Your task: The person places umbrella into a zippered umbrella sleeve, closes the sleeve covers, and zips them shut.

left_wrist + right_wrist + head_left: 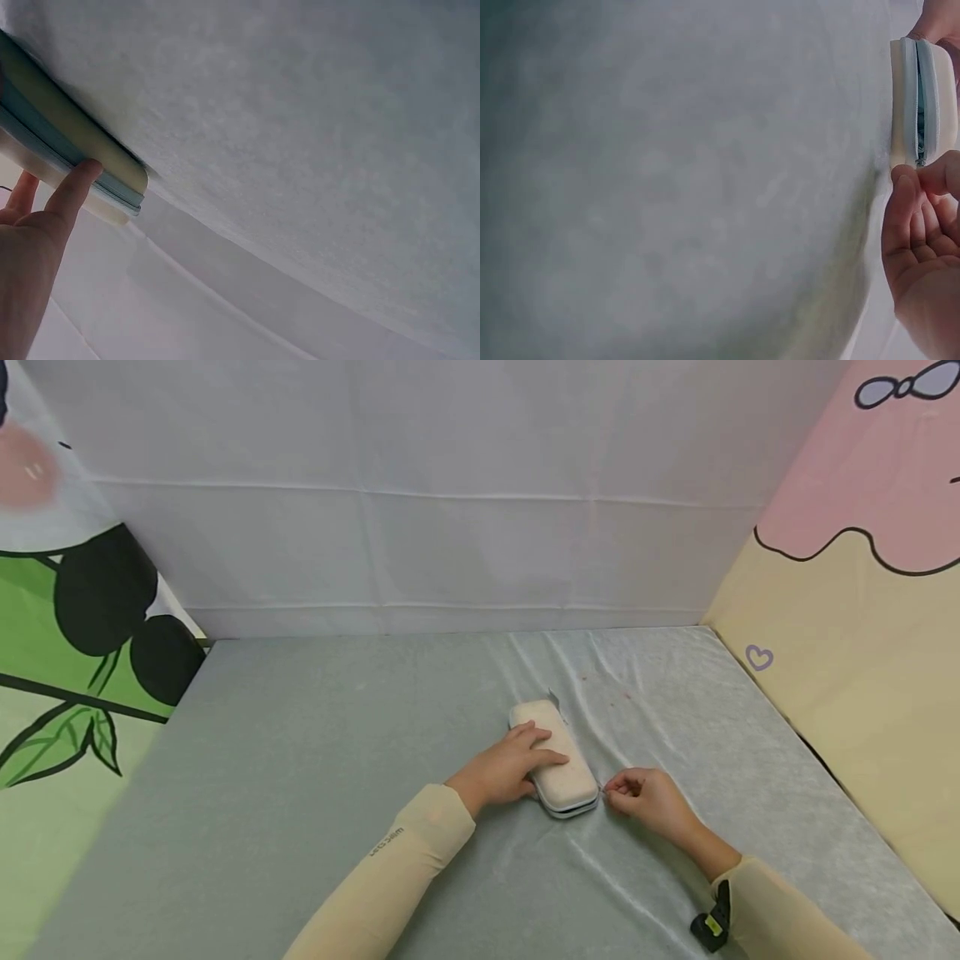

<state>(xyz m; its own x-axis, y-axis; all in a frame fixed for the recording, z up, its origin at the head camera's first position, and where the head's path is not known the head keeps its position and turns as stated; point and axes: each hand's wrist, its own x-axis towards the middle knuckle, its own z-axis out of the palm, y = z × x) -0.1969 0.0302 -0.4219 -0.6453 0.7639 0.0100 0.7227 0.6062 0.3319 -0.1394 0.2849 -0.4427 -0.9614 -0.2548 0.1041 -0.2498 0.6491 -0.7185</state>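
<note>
A cream pencil case (pixel 558 768) with a pale blue zipper band lies on the grey cloth, its long side slanting away from me. My left hand (pixel 510 768) holds it down, fingers across the top and thumb against the left side. That thumb presses on the zipper band in the left wrist view, where the left hand (pixel 34 247) shows at the edge. At the near right corner, my right hand (pixel 648 802) pinches the zipper pull (pixel 920 162) between thumb and forefinger. A dark gap in the zipper (pixel 921 105) shows along the near end in the right wrist view.
A small grey tab (pixel 553 698) sticks out at the case's far end. Wrinkles run through the grey cloth (pixel 337 718) on the table. A white sheet (pixel 450 552) hangs behind, with printed panels (pixel 847 643) at both sides.
</note>
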